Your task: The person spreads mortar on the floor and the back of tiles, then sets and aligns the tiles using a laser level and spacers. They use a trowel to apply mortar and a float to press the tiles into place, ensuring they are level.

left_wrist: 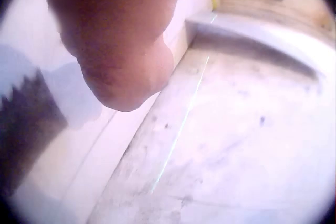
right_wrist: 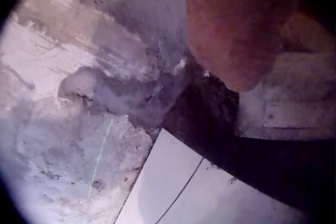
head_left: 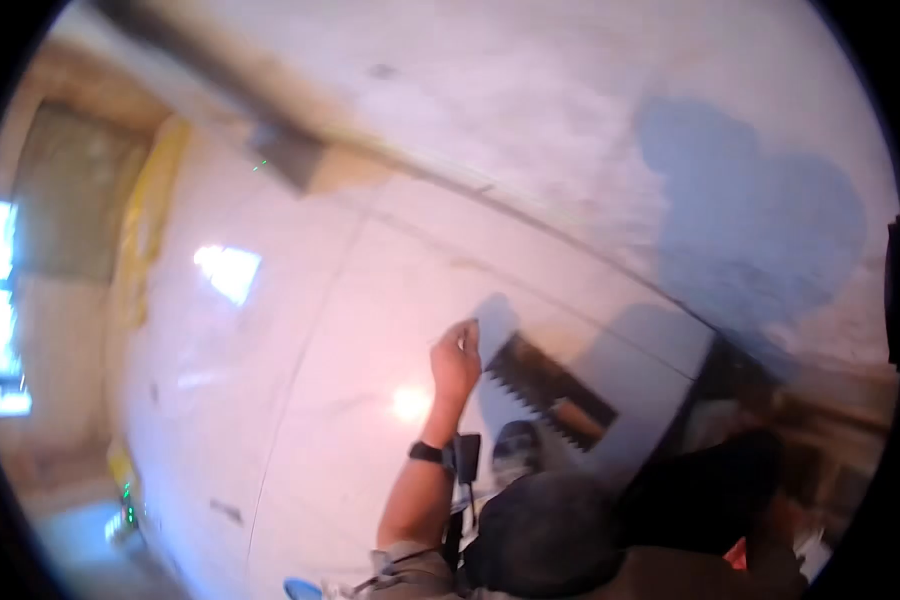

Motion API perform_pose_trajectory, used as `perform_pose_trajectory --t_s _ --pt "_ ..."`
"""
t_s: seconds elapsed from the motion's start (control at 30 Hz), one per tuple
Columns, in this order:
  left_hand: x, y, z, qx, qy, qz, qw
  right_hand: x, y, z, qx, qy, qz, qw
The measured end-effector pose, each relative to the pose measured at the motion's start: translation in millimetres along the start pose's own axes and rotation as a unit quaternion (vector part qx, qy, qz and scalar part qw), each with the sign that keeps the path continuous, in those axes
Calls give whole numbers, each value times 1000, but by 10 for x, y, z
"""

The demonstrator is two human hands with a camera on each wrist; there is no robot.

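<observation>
My left hand [head_left: 457,360] hangs over the pale tiled floor [head_left: 320,430], its fingers curled in. I see no object in its grip. In the left wrist view the same hand [left_wrist: 126,71] shows as bent knuckles near the wall's foot. Beside it in the head view a notched trowel [head_left: 530,365] lies on the tiles, teeth toward my shoe [head_left: 516,448]. My right hand [right_wrist: 236,40] is in shadow near the tile edge and a rough, dark gap [right_wrist: 205,119]; its fingers are hidden, so I cannot tell what it holds.
A pale rough wall [head_left: 530,90] runs along the tiles, with a large shadow on it. A boxy ledge [head_left: 300,160] juts out at the far end. Yellow material [head_left: 150,220] lines the far side. A green laser line [left_wrist: 184,119] crosses the wall.
</observation>
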State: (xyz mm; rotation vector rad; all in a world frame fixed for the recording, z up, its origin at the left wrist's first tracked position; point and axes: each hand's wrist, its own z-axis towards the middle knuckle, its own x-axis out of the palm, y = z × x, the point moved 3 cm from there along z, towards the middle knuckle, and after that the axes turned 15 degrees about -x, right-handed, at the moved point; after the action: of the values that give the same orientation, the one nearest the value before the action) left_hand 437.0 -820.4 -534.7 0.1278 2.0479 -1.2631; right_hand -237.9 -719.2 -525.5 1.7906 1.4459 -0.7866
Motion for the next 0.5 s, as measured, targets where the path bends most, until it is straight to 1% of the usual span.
perform_pose_trajectory --t_s 0.03,0.13,0.2,0.23,0.27,0.3,0.37,0.43,0.47,0.5 --pt "-311 238 -192 -2 -72 -24 997 -101 -11 -26 10 -4 9 1000" --pt "-1207 1034 -1068 -154 -190 -14 970 -364 3 -16 19 -2 -1 1000" --pt "-1681 1910 -1955 -259 -252 5 932 -521 102 35 9 -1 -17 1000" --pt "-1864 2264 -2425 -313 -274 20 909 -578 137 63 2 1 -25 1000" --pt "-2048 2412 -2844 -418 -268 50 867 -635 172 114 -3 3 -33 999" --pt "-2192 2526 -3324 -519 -255 78 812 -695 203 140 -9 6 -42 999" --pt "-2144 3182 -4299 -608 -313 -55 727 -844 249 221 -15 8 -59 998" --pt "-2061 3387 -4794 -636 -300 86 705 -995 396 335 -28 10 -72 997" --pt "-2028 3471 -5016 -650 -291 157 684 -1044 438 390 -30 16 -83 996" --pt "-1944 3618 -5174 -657 -262 93 701 -1077 512 469 -36 21 -92 995"
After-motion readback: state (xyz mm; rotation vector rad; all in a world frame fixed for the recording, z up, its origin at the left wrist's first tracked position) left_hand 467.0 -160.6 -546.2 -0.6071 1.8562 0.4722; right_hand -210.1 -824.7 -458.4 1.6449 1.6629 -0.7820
